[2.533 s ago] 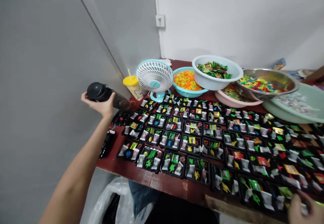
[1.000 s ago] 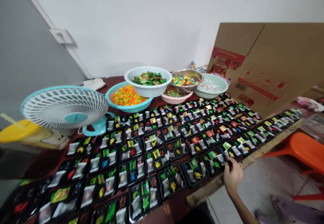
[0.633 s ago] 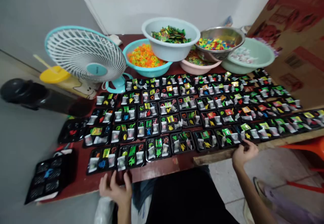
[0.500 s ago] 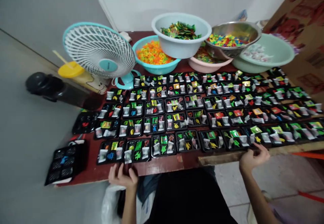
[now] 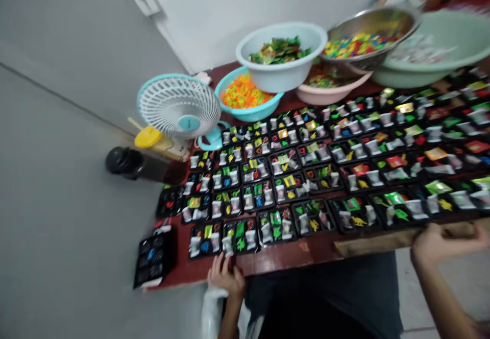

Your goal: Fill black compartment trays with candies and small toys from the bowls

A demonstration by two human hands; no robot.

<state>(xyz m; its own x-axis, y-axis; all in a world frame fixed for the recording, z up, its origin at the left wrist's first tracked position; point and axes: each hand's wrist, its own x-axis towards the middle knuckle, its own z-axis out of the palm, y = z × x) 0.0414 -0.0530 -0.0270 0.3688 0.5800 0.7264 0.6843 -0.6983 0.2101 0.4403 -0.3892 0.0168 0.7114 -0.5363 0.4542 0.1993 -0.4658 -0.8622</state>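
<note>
My left hand [image 5: 226, 276] is at the table's front edge, fingers apart and holding nothing, just below a black compartment tray [image 5: 240, 237] with a green toy and small white packets. At the right my right hand [image 5: 446, 247], slightly blurred, is open beside the wooden strip [image 5: 375, 240] along the front edge. Its fingers point right, with no object in them. Rows of black trays cover the red-brown table [image 5: 268, 263]. They hold little plastic toys, shiny sachets and white-wrapped pieces. One tray [image 5: 314, 216] in the front row has a yellow dinosaur-like toy.
Behind the trays stand a blue basin [image 5: 248, 114] of orange pieces, a pale basin [image 5: 283, 76] of green sachets, a pink basin [image 5: 329, 94], a steel bowl [image 5: 371, 55] and a green basin [image 5: 459, 58]. A fan [image 5: 178, 104], dark bottle [image 5: 153, 168] and stacked trays [image 5: 151, 260] stand left.
The view has swung left, so things appear farther right. Both hands remain by the table's front edge, fingers apart. No tray has visibly moved.
</note>
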